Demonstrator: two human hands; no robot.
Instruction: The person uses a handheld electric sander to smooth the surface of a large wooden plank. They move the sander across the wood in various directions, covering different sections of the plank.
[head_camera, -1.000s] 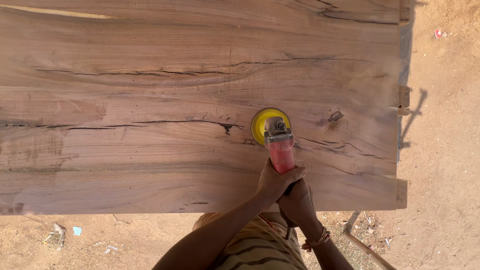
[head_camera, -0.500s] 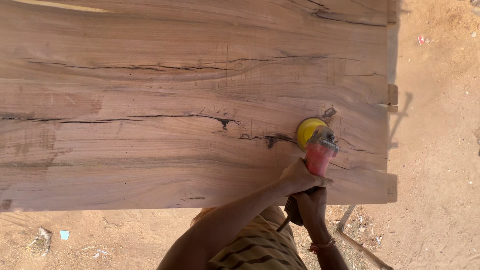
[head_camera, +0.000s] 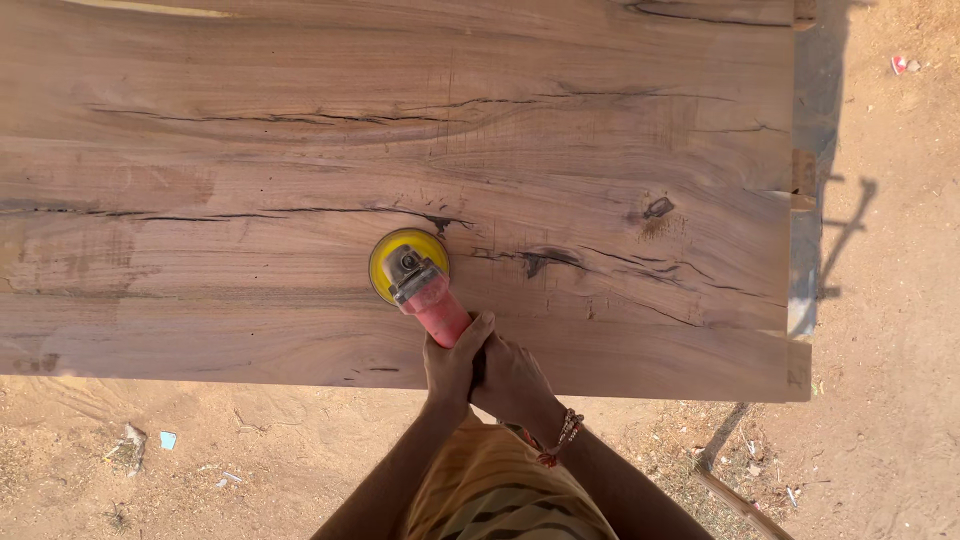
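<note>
both hands close around the red body of an angle grinder (head_camera: 432, 300): the left hand (head_camera: 452, 362) wraps it nearer the head, the right hand (head_camera: 512, 382), with a beaded bracelet (head_camera: 562, 438) at the wrist, grips just behind. the grinder's yellow sanding disc (head_camera: 388, 262) lies flat on a wide wooden slab (head_camera: 300, 150), near its near edge, beside a dark crack (head_camera: 380, 212). sandy ground (head_camera: 880, 400) surrounds the slab.

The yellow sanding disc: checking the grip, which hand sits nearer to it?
Left. The left hand grips the red body just behind the yellow sanding disc; the right hand sits farther back.
</note>
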